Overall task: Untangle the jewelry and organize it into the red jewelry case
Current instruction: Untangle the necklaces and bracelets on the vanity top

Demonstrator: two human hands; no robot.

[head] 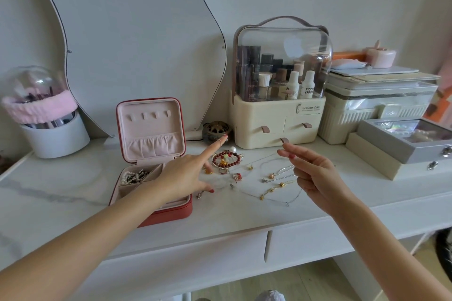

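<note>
- Mostly the loose jewelry lay on the white marble-look table point(244, 217), spread between the two hands and just right of the open red zip jewelry case with pink lining point(171, 212).
- Left hand point(186, 176) reached across the case's front right corner, index finger straight and pointing toward the back, other fingers relaxed; it gripped nothing.
- Right hand point(315, 173) hovered over the right end of the spread, fingers loosely extended; whether it pinched a thin chain I could not tell.
- Dark red beaded bracelet point(226, 159) sat just past the left hand, near a white pearl point(232, 149).
- Gold and silver thin chains point(278, 182) ran roughly left-right below the right hand, which was nearer to them.
- Small red and gold earrings point(236, 176) lay between the two hands.
- Case compartment at rear left already held a pearl-and-dark-bead piece point(134, 176); the front compartments looked open.
- Room: a cream cosmetic organizer with clear dome lid point(278, 127) stood behind the spread; the table's front edge lay near, with bare surface there for pulling chains straight.
</note>
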